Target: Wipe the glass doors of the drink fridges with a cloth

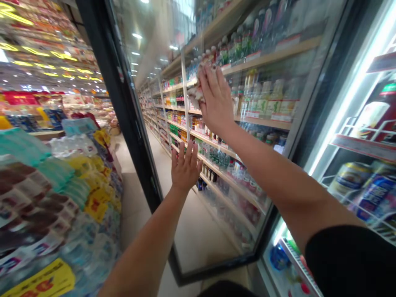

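Observation:
A swung-out glass cooler door (198,239) with a dark frame stands in front of me. My right hand (216,99) is raised high on the glass, fingers extended over a crumpled whitish cloth (196,94) that it presses to the pane. The cloth shows mainly on the left side of the hand; the rest is hidden beneath it. Lower and to the left, my left hand (185,167) lies against the glass with fingers spread and nothing in it. Long shelves of bottles (272,97) show in the glass.
On the right, a lit cooler holds cans (351,177) and bottles on wire racks (365,146). Wrapped packs of drinks (77,165) are stacked at the left, with a yellow sign (43,280) in front. Tiled floor (133,206) runs between the stacks and the door.

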Available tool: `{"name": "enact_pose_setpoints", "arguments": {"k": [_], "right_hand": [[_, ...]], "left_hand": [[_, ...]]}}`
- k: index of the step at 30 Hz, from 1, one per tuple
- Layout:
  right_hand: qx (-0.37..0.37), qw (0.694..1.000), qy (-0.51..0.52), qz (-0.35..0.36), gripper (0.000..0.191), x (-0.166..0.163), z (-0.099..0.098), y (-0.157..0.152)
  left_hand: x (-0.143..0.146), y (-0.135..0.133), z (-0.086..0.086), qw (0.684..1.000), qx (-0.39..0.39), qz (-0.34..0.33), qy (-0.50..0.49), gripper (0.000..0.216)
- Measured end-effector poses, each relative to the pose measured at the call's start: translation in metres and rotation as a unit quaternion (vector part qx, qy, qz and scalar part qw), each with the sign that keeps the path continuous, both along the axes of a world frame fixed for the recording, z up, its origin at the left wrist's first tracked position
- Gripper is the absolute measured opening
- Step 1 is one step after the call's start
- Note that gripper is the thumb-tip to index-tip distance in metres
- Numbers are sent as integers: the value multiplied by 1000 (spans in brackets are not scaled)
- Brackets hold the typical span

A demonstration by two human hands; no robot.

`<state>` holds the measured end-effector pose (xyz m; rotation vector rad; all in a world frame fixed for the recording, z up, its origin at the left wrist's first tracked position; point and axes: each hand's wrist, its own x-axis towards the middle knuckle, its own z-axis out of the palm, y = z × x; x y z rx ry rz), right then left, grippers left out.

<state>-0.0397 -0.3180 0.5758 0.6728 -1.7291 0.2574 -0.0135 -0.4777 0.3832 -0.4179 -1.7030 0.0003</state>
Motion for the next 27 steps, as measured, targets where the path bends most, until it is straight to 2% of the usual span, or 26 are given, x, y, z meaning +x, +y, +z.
{"name": "enact_pose_setpoints", "arguments": {"k": [3, 5, 7, 10, 12, 14, 16, 18, 20, 22, 24, 25, 27], "right_hand": [[115, 993, 7, 2, 65, 10, -25, -9], [167, 986, 8, -8, 64, 16, -32, -12], [149, 989, 4, -17, 67, 16, -25, -12], [51, 998, -9, -35, 72, 10, -6, -14], [26, 998, -16, -49, 77, 9, -6, -18], [70, 996, -19, -54, 83, 12, -17, -24], [155, 987, -18, -46, 86, 18, -30, -28], [207, 978, -16, -36, 86, 20, -32, -29], [176, 984, -12, -32, 85, 17, -22, -27], [95, 995, -6, -30, 82, 12, -8, -24], [36, 999, -5, -33, 77, 10, -2, -24], [30, 999, -7, -35, 75, 11, -4, -25], [72, 997, -12, -34, 71, 17, -12, -30]], "left_hand": [[-1, 0, -1, 1000, 6, 1, -14, 66], [-2, -1, -1, 1000, 9, 0, -25, 63], [-2, -1, -1, 1000, 9, -1, -24, 63], [-2, -1, -1, 1000, 11, -4, -22, 64], [-2, -2, -1, 1000, 10, -7, -23, 65], [-3, -2, -2, 1000, 10, -11, -26, 64], [-4, -2, -2, 999, 12, -12, -32, 61], [-4, -2, -2, 999, 14, -9, -33, 60], [-2, -2, -1, 999, 16, -8, -33, 61], [-1, -1, -1, 999, 14, -13, -32, 63], [1, -1, 0, 999, 15, -18, -33, 64], [1, -1, 0, 999, 16, -21, -36, 64], [1, -1, -1, 999, 17, -24, -44, 63]]}}
